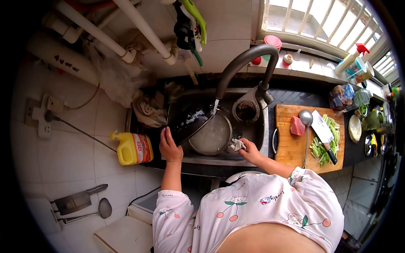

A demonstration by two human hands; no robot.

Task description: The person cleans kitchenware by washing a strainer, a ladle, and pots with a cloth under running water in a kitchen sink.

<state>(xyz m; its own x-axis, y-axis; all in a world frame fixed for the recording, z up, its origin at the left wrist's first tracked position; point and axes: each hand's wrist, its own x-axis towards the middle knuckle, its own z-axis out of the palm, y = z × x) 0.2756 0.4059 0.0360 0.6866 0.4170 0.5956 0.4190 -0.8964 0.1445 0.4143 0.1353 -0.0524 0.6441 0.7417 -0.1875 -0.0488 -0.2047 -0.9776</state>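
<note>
My left hand [170,148] grips the near edge of a black pan [190,123], which is tilted up in the left part of the sink [263,139]. White suds or wet glare show on its dark surface. Bunched in the fingers of my right hand [252,153] is a pale cloth [237,145]. Between my hands sits a round metal pot [211,135] with cloudy water in it. The curved grey faucet [236,63] reaches over the sink, and its light-coloured tip ends at the pan's rim.
Right of the sink, a wooden cutting board [291,154] carries raw meat [297,126], a ladle [306,118], a knife [322,128] and chopped green vegetables [335,135]. A yellow detergent jug [134,148] stands at left. Crumpled rags [149,110] lie behind it. Bottles line the windowsill.
</note>
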